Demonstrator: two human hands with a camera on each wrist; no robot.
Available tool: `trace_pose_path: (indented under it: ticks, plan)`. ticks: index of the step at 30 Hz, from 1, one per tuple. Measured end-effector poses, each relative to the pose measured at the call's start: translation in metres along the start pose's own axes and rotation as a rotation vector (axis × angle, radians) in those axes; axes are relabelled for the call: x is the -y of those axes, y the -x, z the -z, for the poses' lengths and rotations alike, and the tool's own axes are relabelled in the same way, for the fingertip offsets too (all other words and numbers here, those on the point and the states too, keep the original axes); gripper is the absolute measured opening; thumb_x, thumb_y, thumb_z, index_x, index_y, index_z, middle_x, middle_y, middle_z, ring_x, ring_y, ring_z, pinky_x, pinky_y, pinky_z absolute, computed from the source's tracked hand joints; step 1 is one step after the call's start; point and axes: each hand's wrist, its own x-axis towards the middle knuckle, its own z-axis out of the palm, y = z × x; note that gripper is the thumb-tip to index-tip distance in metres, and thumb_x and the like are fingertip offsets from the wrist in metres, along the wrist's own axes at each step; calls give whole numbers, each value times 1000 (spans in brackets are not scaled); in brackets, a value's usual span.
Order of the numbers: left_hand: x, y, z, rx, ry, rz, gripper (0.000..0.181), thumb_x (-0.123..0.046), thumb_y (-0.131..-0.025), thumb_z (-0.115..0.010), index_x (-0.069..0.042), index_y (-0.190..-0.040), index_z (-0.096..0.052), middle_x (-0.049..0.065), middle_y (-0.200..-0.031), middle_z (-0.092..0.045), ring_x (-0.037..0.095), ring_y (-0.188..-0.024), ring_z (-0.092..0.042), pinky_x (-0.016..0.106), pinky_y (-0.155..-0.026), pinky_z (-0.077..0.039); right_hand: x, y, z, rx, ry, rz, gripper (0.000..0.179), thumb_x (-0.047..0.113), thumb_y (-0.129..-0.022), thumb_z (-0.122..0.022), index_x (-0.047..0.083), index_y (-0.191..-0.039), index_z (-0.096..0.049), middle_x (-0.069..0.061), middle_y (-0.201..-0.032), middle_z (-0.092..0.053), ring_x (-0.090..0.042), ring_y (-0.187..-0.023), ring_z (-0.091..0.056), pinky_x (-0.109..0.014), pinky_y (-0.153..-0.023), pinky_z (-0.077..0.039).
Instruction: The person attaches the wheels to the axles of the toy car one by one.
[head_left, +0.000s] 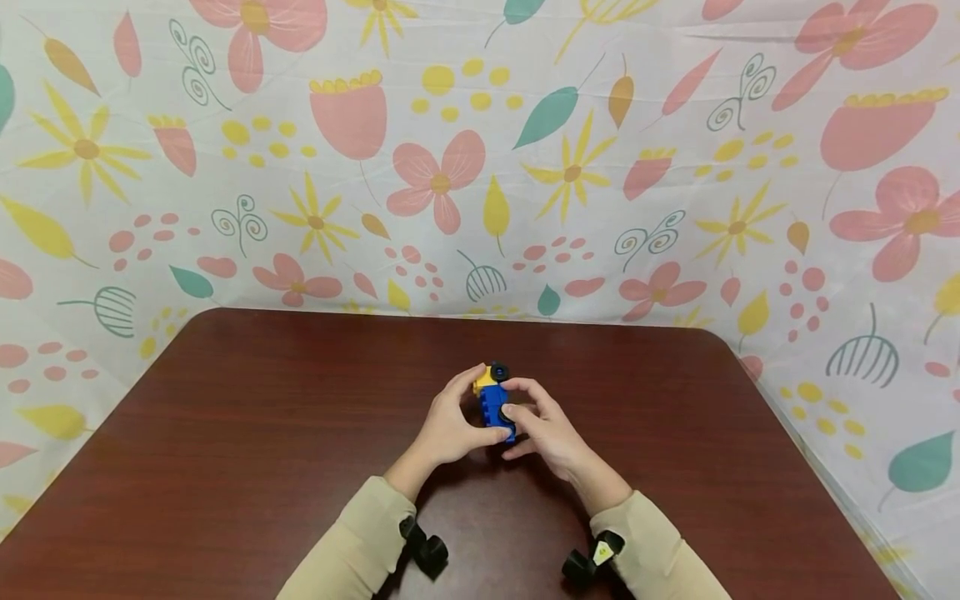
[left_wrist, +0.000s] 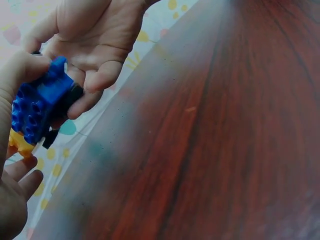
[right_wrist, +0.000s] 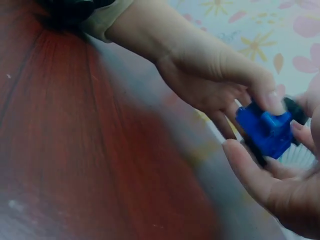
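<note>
Above the table, both hands hold a small toy car [head_left: 491, 405] built of bricks. Its blue body [left_wrist: 50, 95] has rows of studs, and a yellow brick [head_left: 484, 382] sits at the far end. A black wheel [head_left: 499, 372] shows at that end; another is partly covered by the right thumb. My left hand [head_left: 447, 423] grips the car lengthwise, thumb at the near blue end and fingers at the yellow end. From the other side my right hand [head_left: 553, 435] pinches the car's wheeled side, its thumb at the near wheel. In the right wrist view fingers partly hide the blue body [right_wrist: 265, 132].
A dark brown wooden table [head_left: 262, 417] lies under the hands. Behind it and along its sides hangs a white cloth [head_left: 465, 83] printed with flowers and leaves. Black camera mounts [head_left: 429, 553] are strapped at both sleeves.
</note>
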Motion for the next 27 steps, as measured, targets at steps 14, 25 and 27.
trace_pose_path:
  ticks: [14, 25, 27]
  plan:
    - [-2, -3, 3, 6, -1, 45, 92, -35, -71, -82, -12, -146, -36, 7, -149, -36, 30, -126, -47, 49, -100, -44, 3, 1, 1, -97, 142, -3, 47, 36, -98, -49, 18, -140, -37, -23, -116, -57, -21, -85, -67, -45, -72, -57]
    - [1, -1, 5, -35, 0, 95, 94, -47, -70, -80, -12, -146, -37, 9, -149, -36, 31, -133, -41, 52, -105, -38, 11, 19, 7, -90, 347, 145, 41, 20, -93, -59, 10, -132, -50, -19, -127, -56, -31, -101, -63, -38, -77, -57]
    - [0, -2, 7, -38, 21, 99, 93, -47, -71, -79, -12, -145, -37, 10, -149, -36, 32, -132, -42, 51, -104, -40, 5, 18, 10, -102, 384, 220, 42, 19, -90, -64, 11, -130, -51, -17, -123, -60, -30, -99, -64, -31, -76, -56]
